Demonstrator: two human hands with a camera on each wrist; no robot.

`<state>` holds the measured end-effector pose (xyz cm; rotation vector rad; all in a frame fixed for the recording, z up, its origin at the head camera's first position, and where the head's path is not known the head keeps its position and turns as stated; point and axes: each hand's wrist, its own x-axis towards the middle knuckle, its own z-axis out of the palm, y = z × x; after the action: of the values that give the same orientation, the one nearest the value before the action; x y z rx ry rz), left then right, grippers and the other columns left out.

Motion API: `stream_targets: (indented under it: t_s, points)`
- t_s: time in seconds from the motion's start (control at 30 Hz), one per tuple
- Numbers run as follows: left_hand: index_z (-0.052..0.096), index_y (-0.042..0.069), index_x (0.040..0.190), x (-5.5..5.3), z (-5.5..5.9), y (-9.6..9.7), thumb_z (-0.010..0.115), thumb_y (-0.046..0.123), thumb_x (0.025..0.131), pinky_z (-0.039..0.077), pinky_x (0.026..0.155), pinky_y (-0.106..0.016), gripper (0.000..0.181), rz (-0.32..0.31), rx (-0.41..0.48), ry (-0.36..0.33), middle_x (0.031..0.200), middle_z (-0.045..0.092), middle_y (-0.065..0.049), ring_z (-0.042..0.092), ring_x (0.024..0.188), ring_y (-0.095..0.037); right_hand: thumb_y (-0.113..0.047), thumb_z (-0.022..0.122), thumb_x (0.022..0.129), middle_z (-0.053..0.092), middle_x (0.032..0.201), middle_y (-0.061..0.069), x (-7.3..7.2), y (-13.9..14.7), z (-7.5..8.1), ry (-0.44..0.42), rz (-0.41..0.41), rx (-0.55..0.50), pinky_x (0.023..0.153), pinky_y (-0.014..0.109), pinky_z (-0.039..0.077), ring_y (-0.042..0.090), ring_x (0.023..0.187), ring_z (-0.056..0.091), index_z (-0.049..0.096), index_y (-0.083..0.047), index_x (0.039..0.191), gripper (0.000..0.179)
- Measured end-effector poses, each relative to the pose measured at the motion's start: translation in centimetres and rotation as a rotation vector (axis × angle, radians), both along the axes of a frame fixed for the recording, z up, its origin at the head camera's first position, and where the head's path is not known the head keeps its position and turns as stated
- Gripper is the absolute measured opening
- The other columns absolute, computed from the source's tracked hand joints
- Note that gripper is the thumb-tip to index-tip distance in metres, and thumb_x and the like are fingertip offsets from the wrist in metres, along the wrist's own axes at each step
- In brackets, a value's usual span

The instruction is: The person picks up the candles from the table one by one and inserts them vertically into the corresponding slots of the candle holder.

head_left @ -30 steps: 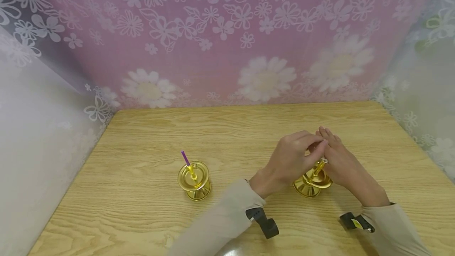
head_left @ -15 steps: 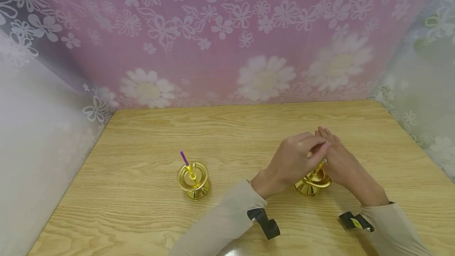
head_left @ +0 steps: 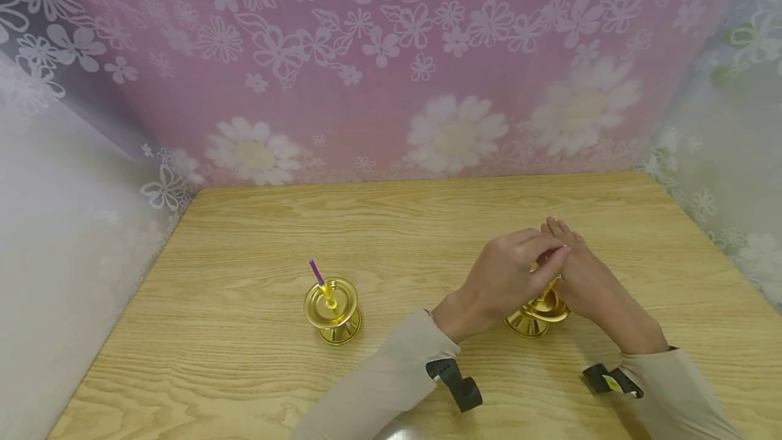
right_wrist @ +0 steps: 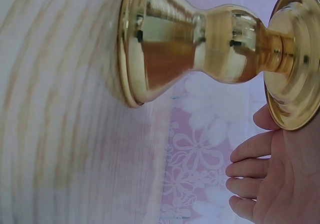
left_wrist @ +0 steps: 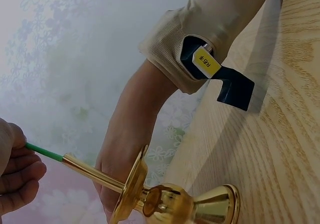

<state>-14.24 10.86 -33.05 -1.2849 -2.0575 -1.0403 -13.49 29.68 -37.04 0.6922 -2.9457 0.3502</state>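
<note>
In the left wrist view a thin green candle [left_wrist: 45, 152] stands in the narrow tube of a gold candle holder [left_wrist: 212, 205]. My left hand [head_left: 510, 273] pinches the candle's upper end between thumb and forefinger. Its other fingers [left_wrist: 22, 176] curl loosely below. Beside the holder's dish, my right hand [head_left: 592, 284] lies with its fingers extended. In the right wrist view those fingers [right_wrist: 252, 166] show past the dish's rim, while the holder's base stands upright on the table. From the head camera, my left hand covers the candle and part of the tube.
To the left, a second gold candle holder [head_left: 340, 328] carries a thin purple candle [head_left: 316, 272]. Both holders stand on a wood-grain table [head_left: 244, 386]. A pink flowered curtain [head_left: 366, 100] hangs behind the table's far edge, with pale flowered sheets at both sides.
My left fingertips have shifted slightly right and down over the holder's tube, whose mouth is now more covered. My right hand has hardly moved.
</note>
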Motion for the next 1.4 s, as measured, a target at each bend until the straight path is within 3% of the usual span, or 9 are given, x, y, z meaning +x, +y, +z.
stream_targets:
  t_s: [0.3, 0.5, 0.77, 1.0, 1.4]
  points:
    - [0.074, 0.003, 0.1, 0.08, 0.02, 0.18, 0.063, 0.011, 0.094, 0.044, 0.078, -0.005, 0.015, -0.004, -0.008, -0.006, 0.093, 0.073, -0.004, 0.069, 0.085, -0.009, -0.002, 0.053, 0.095, 0.018, 0.145, 0.045, -0.02, -0.09, 0.02, -0.01, -0.026, 0.006, 0.107, 0.067, 0.017, 0.056, 0.137, 0.014, 0.024, 0.025, 0.138, 0.058]
    - [0.074, 0.001, 0.102, 0.06, -0.08, 0.34, 0.063, 0.01, 0.094, 0.045, 0.083, -0.007, 0.016, -0.041, -0.005, -0.013, 0.098, 0.073, -0.007, 0.07, 0.091, -0.013, -0.002, 0.053, 0.095, 0.021, 0.143, 0.046, 0.16, 0.21, -0.47, 0.069, 0.018, -0.006, 0.106, 0.067, 0.019, 0.054, 0.138, 0.015, 0.025, 0.025, 0.138, 0.058]
    - [0.074, 0.001, 0.102, -0.12, -0.4, 0.24, 0.064, 0.009, 0.094, 0.044, 0.084, -0.007, 0.016, -0.061, 0.014, -0.036, 0.098, 0.073, -0.008, 0.07, 0.093, -0.014, -0.002, 0.052, 0.096, 0.017, 0.145, 0.045, 0.01, 0.0, -0.02, -0.024, -0.025, -0.026, 0.105, 0.069, 0.018, 0.056, 0.137, 0.013, 0.023, 0.026, 0.138, 0.058]
    - [0.074, 0.0, 0.1, -0.27, -0.5, 0.32, 0.065, 0.007, 0.093, 0.044, 0.082, -0.006, 0.014, -0.087, 0.02, -0.027, 0.096, 0.073, -0.008, 0.07, 0.09, -0.014, 0.0, 0.052, 0.095, 0.02, 0.143, 0.046, 0.05, -0.03, 0.01, 0.003, -0.013, -0.021, 0.104, 0.07, 0.02, 0.057, 0.136, 0.015, 0.026, 0.027, 0.136, 0.056]
    - [0.073, 0.0, 0.101, -0.05, -0.42, 0.15, 0.064, 0.009, 0.093, 0.045, 0.084, -0.008, 0.015, -0.046, -0.013, 0.024, 0.097, 0.073, -0.008, 0.07, 0.09, -0.014, 0.0, 0.055, 0.093, 0.02, 0.144, 0.045, 0.1, 0.22, -0.29, 0.027, -0.002, 0.006, 0.104, 0.069, 0.02, 0.056, 0.137, 0.014, 0.026, 0.026, 0.137, 0.059]
